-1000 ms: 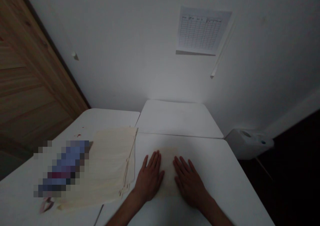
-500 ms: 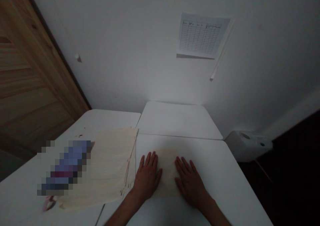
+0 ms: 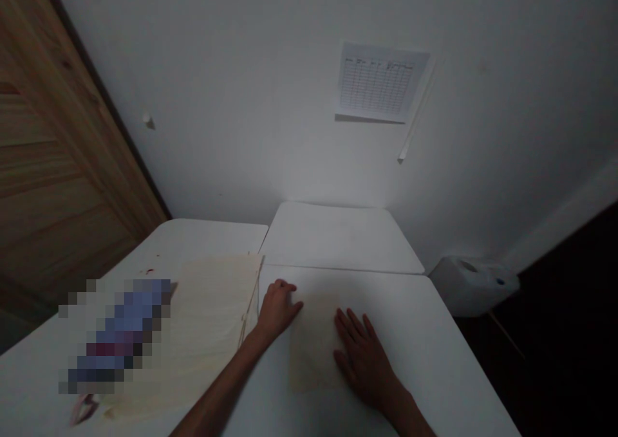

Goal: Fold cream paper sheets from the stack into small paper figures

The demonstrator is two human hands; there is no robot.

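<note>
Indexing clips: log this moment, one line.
left hand: half-curled, near pale sheet | right hand: flat at sheet's right edge | beige pile: left of sheet

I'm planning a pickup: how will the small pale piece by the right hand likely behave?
The small pale piece looks thin, so probably light and floppy. It lies flat on the table, so may be hard to pinch.

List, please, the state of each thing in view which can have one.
Small pale sheet: spread flat, partly covered.
Left hand: fingers bent, thumb apart.
Right hand: flat, palm down, over that sheet's edge.
Sheet stack: flat, edges uneven.
Printed paper: hung on wall.
Blurred blue item: lying, details hidden.
White container: contents not visible.
</note>
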